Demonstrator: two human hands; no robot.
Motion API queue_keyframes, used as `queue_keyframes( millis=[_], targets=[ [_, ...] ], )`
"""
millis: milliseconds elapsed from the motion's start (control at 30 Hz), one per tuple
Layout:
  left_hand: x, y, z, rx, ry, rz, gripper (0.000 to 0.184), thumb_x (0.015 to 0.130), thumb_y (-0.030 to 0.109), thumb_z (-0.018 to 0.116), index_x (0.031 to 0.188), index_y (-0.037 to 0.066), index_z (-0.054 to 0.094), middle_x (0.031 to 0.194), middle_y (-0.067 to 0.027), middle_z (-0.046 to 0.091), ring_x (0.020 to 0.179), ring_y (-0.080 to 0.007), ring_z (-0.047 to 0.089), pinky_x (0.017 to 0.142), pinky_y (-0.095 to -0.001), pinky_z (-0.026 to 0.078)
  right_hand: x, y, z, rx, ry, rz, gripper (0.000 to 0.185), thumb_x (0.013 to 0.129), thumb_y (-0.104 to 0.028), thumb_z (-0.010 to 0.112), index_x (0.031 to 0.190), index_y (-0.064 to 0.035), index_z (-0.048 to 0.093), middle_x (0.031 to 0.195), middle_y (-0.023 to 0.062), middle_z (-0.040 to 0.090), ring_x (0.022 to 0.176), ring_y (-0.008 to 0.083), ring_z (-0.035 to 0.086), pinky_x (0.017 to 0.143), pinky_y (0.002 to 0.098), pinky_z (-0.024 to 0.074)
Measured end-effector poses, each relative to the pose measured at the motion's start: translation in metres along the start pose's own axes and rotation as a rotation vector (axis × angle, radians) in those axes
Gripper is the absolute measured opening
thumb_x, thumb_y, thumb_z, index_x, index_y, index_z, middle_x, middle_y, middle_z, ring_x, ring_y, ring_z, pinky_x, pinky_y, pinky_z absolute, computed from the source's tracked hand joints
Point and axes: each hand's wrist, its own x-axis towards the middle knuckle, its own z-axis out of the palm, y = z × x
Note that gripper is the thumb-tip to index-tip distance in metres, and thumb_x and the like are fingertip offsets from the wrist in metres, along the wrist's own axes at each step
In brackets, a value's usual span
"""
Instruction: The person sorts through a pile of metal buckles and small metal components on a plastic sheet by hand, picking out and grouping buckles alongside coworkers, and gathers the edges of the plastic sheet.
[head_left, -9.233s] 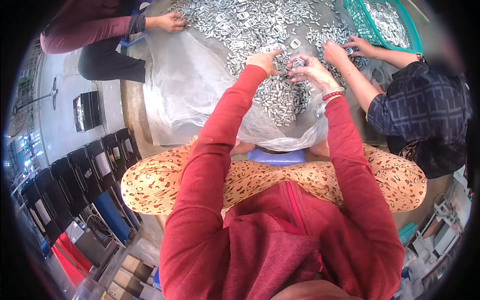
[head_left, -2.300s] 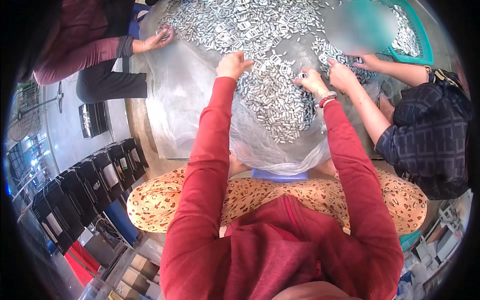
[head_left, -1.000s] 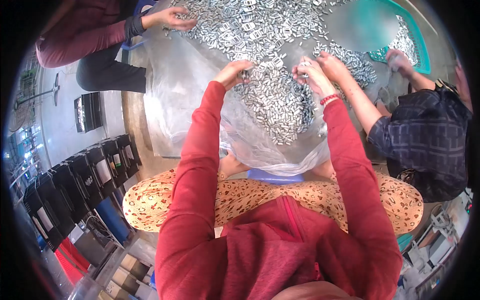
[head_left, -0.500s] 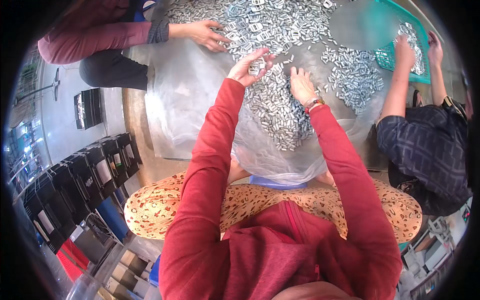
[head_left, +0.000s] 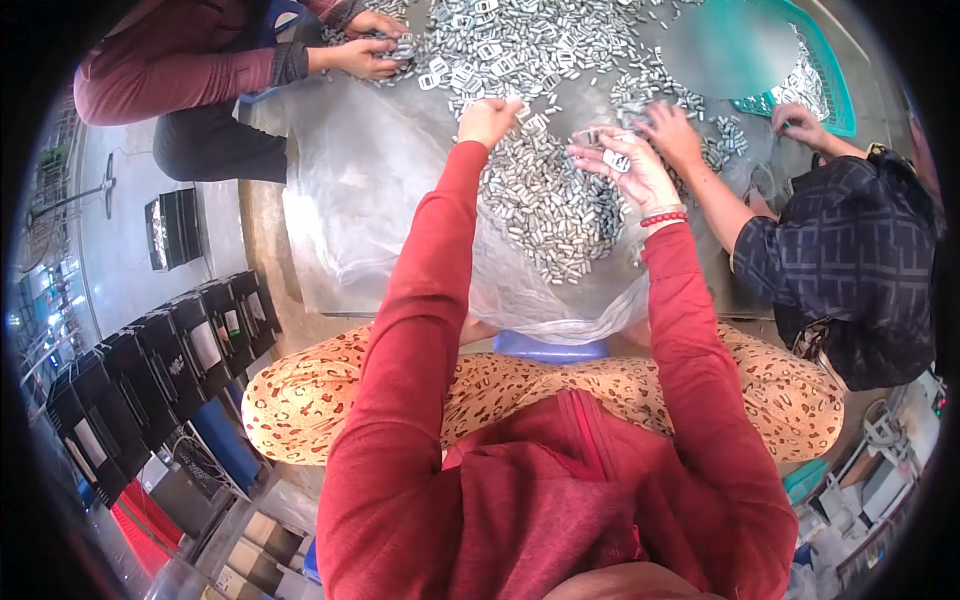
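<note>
My left hand (head_left: 487, 123) is closed at the upper edge of a pile of small silver cylindrical parts (head_left: 548, 205), its fingertips pinched beside flat metal buckles; what they hold is too small to tell. To its right, my right hand (head_left: 640, 178) is turned palm up above the pile, with metal buckles (head_left: 616, 160) held in its curled fingers. More loose buckles (head_left: 490, 50) lie mixed with cylinders farther back. Clear plastic sheeting (head_left: 350, 215) lies under and beside the pile.
At upper left, a co-worker's two hands (head_left: 370, 57) are among the parts. Another co-worker's hand (head_left: 672, 135) is close beside my right hand; their other hand (head_left: 797, 122) is near a green basket (head_left: 838, 90) of metal pieces. A blurred patch hides part of the basket.
My left hand has turned over, its held buckle no longer visible. My right hand has turned palm up with buckles. The right co-worker's hand has returned from the basket; the left co-worker's hand moved left.
</note>
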Motion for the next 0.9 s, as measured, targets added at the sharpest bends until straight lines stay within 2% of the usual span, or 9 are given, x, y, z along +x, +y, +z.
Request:
queue_keyframes(
  millis=[67, 233, 333, 467, 533, 600, 633, 700, 900],
  targets=[
    [0.001, -0.008, -0.013, -0.285, -0.034, -0.066, 0.041, 0.074, 0.049, 0.058, 0.082, 0.009, 0.066, 0.074, -0.0136, 0.064, 0.083, -0.03, 0.061, 0.074, -0.0426, 0.046, -0.001, -0.002, -0.003, 0.034, 0.031, -0.073, 0.028, 0.085, -0.009, 0.052, 0.108, 0.0065, 0.049, 0.11, 0.0218, 0.054, 0.1, 0.0343, 0.056, 0.08, 0.0447, 0.0505],
    [-0.011, 0.001, -0.013, 0.238, 0.05, 0.118, 0.026, 0.068, 0.036, 0.063, 0.079, 0.013, 0.066, 0.102, -0.0173, 0.054, 0.085, -0.0327, 0.058, 0.075, -0.0396, 0.046, -0.006, 0.001, -0.009, 0.183, 0.073, -0.104, 0.018, 0.087, -0.023, 0.053, 0.087, -0.0052, 0.05, 0.078, 0.0059, 0.047, 0.077, 0.0214, 0.054, 0.061, 0.0267, 0.0523],
    [-0.001, 0.0, -0.01, 0.024, 0.086, 0.191, 0.025, 0.066, 0.027, 0.067, 0.065, 0.005, 0.056, 0.073, -0.0111, 0.055, 0.061, -0.0227, 0.056, 0.058, -0.0347, 0.047, 0.002, 0.004, -0.02, 0.374, -0.133, -0.049, 0.017, 0.085, -0.025, 0.056, 0.081, -0.0089, 0.051, 0.07, 0.0021, 0.046, 0.064, 0.0139, 0.049, 0.047, 0.0226, 0.0398],
    [0.006, -0.003, -0.01, -1.159, -0.443, -0.352, 0.015, 0.074, 0.005, 0.057, 0.085, 0.008, 0.048, 0.081, -0.0094, 0.056, 0.057, -0.0128, 0.048, 0.036, -0.0173, 0.032, 0.029, 0.011, 0.003, -0.377, 0.136, 0.045, 0.021, 0.085, -0.02, 0.054, 0.103, -0.0107, 0.058, 0.062, -0.0031, 0.041, 0.05, 0.0045, 0.037, 0.038, 0.0179, 0.0228],
    [0.001, -0.004, -0.018, -1.517, -0.534, -0.367, 0.029, 0.078, 0.003, 0.052, 0.105, 0.007, 0.043, 0.09, -0.0138, 0.055, 0.058, -0.0153, 0.047, 0.035, -0.0145, 0.032, 0.059, 0.017, 0.006, -0.749, 0.131, 0.084, 0.033, 0.083, -0.017, 0.053, 0.115, -0.0134, 0.056, 0.063, -0.0004, 0.044, 0.049, 0.0062, 0.039, 0.04, 0.0209, 0.03],
    [-0.013, -0.003, -0.033, -1.826, -0.548, -0.345, 0.035, 0.079, 0.005, 0.05, 0.112, 0.006, 0.04, 0.093, -0.0171, 0.055, 0.058, -0.0164, 0.047, 0.035, -0.0154, 0.034, 0.112, 0.052, -0.019, -1.446, 0.197, -0.431, 0.036, 0.078, -0.016, 0.052, 0.113, -0.0173, 0.057, 0.085, 0.0177, 0.057, 0.079, 0.0281, 0.061, 0.069, 0.0447, 0.0465],
    [-0.019, -0.002, -0.042, -1.885, -0.517, -0.31, 0.036, 0.08, 0.008, 0.052, 0.115, 0.007, 0.041, 0.096, -0.0161, 0.055, 0.063, -0.0192, 0.054, 0.035, -0.0168, 0.038, 0.11, 0.048, 0.0, -1.59, 0.268, -0.299, 0.032, 0.077, -0.016, 0.052, 0.108, -0.0157, 0.059, 0.096, 0.0201, 0.054, 0.086, 0.0328, 0.058, 0.073, 0.0469, 0.0457],
    [-0.02, -0.009, -0.054, -1.802, -0.352, -0.278, 0.035, 0.08, 0.011, 0.055, 0.112, 0.008, 0.044, 0.097, -0.0154, 0.055, 0.068, -0.0216, 0.058, 0.036, -0.0167, 0.039, 0.118, 0.049, 0.011, -1.847, 0.291, -0.081, 0.022, 0.074, -0.016, 0.054, 0.093, -0.0071, 0.061, 0.114, 0.0222, 0.046, 0.091, 0.0401, 0.056, 0.076, 0.0479, 0.0457],
    [0.014, -0.056, -0.065, -1.131, 0.012, -0.3, 0.027, 0.075, 0.027, 0.067, 0.091, 0.008, 0.059, 0.079, -0.0071, 0.059, 0.075, -0.0234, 0.062, 0.047, -0.0273, 0.045, 0.081, 0.06, 0.015, -1.785, 0.307, -0.188, 0.014, 0.07, -0.01, 0.059, 0.081, -0.0015, 0.057, 0.102, 0.0225, 0.054, 0.085, 0.0394, 0.058, 0.073, 0.0468, 0.0462]
  ],
)
